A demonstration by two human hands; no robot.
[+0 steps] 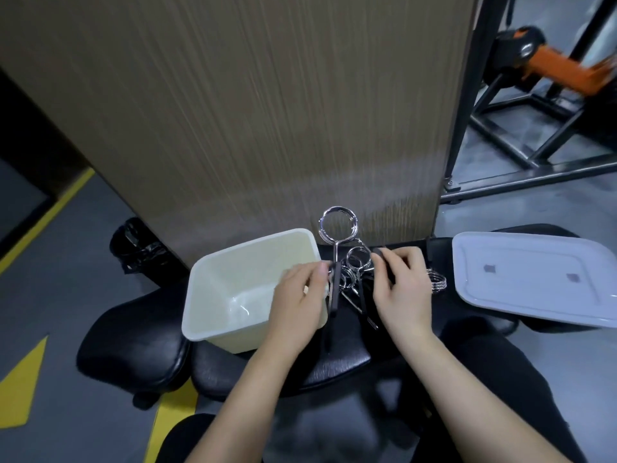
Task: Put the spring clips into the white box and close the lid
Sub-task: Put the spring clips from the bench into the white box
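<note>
The white box [217, 289] stands open on a black padded bench, with nothing visible inside. Its white lid [534, 279] lies flat to the right. Between them is a pile of chrome spring clips [357, 262] with black handles. One large clip [338, 222] stands upright, its ring above the box's right corner. My left hand [297, 295] grips that clip's black handle at the box's right rim. My right hand [400, 289] is closed on a black handle of another clip in the pile. A further chrome coil [437, 282] pokes out right of that hand.
A tall wood-grain panel [250, 111] rises just behind the bench. A black bin bag [140, 248] sits on the floor at left, near yellow floor markings. A black metal frame with orange parts [534, 95] stands at the back right. My dark-clad legs fill the bottom.
</note>
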